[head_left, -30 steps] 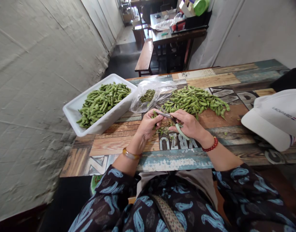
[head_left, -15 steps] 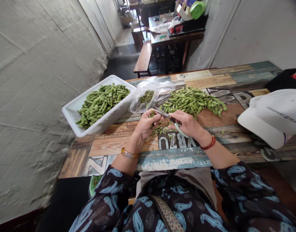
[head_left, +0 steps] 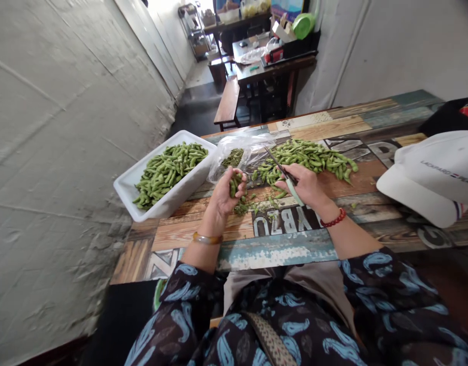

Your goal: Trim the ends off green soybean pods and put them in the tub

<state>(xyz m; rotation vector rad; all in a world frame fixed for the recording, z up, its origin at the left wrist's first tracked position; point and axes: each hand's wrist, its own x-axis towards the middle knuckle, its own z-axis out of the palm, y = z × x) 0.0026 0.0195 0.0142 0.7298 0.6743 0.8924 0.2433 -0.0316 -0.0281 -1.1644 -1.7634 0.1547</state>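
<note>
Several green edamame pods (head_left: 235, 184) are cupped in my left hand (head_left: 225, 194), its fingers curled round them. My right hand (head_left: 303, 184) grips a pair of scissors (head_left: 291, 190) with pale green handles, the blades pointing up and left over the table. Beyond the scissors lies a loose heap of edamame pods (head_left: 314, 156). Small green trimmings (head_left: 270, 206) are scattered on the tabletop between my hands. Behind my left hand, a clear plastic bag (head_left: 253, 145) holds more green bits (head_left: 233, 156).
A white tub (head_left: 172, 206) piled with pods (head_left: 169, 173) stands at the left, near the wall. A white cap (head_left: 432, 178) lies on the patchwork wooden table (head_left: 272, 249) at the right. Farther back are a bench (head_left: 227, 100) and a cluttered dark table (head_left: 257, 73).
My hands have moved apart: the scissors have swung right, away from the pods in my left hand. My left hand has turned, showing several pods in its palm. The view has shifted slightly.
</note>
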